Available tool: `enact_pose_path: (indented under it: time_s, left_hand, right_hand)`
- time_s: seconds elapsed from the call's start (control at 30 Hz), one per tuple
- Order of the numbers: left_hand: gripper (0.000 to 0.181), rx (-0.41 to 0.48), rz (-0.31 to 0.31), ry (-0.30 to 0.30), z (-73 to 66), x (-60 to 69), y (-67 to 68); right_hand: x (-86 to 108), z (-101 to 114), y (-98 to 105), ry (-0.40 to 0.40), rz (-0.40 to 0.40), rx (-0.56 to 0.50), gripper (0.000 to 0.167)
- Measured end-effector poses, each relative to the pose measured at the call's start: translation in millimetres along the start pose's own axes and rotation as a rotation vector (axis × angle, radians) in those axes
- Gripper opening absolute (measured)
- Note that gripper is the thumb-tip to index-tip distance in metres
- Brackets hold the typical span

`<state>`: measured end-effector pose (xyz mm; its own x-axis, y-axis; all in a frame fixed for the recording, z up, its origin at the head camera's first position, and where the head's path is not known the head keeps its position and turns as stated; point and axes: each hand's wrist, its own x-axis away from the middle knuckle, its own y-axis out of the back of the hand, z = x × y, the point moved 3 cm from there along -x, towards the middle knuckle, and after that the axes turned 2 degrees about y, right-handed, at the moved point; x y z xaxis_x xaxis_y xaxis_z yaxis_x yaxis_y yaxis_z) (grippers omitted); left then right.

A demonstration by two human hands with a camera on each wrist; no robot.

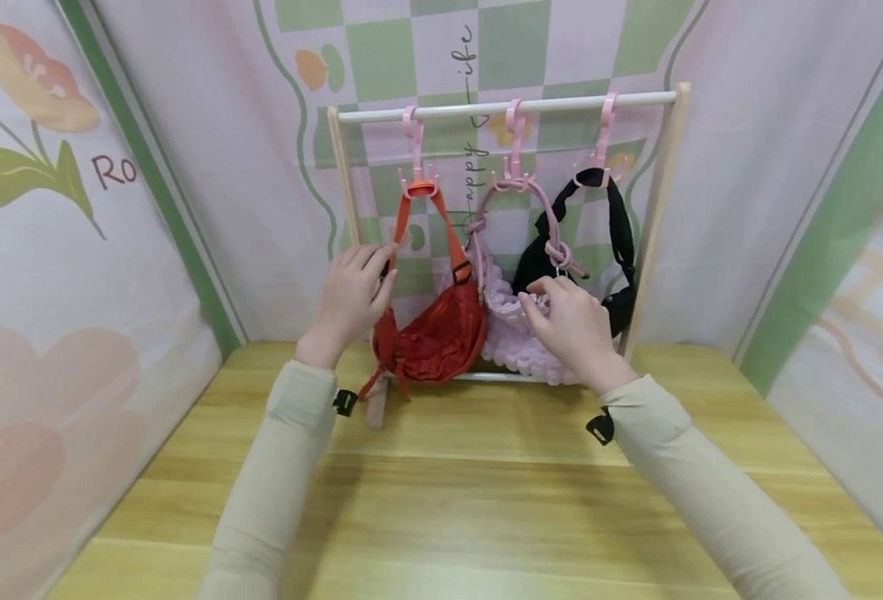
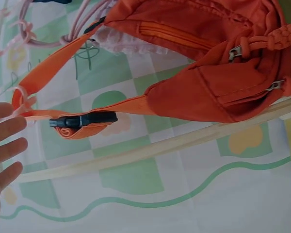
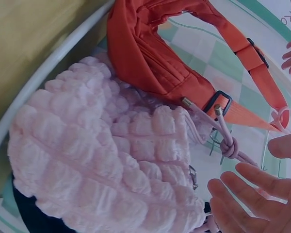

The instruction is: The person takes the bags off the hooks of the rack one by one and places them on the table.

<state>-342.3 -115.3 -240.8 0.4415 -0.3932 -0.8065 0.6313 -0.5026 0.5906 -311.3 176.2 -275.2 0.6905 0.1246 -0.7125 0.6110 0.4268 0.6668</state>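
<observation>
A red bag [image 1: 441, 337] with an orange strap hangs from a pink hook [image 1: 416, 154] at the rack's left. Beside its strap is my left hand [image 1: 351, 292], fingers spread and holding nothing in the left wrist view. A puffy pale pink bag [image 3: 87, 150] hangs in the middle by a knotted cord handle [image 1: 549, 218]. My right hand [image 1: 572, 325] is in front of this pink bag, its fingers loosely extended with nothing gripped in the right wrist view; whether it touches the bag I cannot tell. Partly hidden behind the pink bag is a black bag [image 1: 535, 262] on the right hook.
The rack has a white top rail [image 1: 471, 109] and wooden side posts [image 1: 659, 208]. It stands at the back of a wood-grain table [image 1: 471, 517]. Behind it hangs a checkered green and white cloth [image 1: 445, 50], with printed curtains [image 1: 44, 275] at the sides.
</observation>
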Motion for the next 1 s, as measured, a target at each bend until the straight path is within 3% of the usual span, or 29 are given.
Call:
enact_pose_path:
  time_s: [0.53, 1.0]
  left_hand:
    - [0.033, -0.010, 0.004, -0.015, 5.2, -26.6, 8.2]
    - [0.036, -0.051, 0.070, -0.015, 8.9, -49.3, 15.7]
  right_hand:
    - [-21.5, 2.1, 1.6, -0.029, 0.045, 0.016, 0.035]
    - [-38.4, 9.4, -2.3, -0.013, 0.072, 0.015, 0.037]
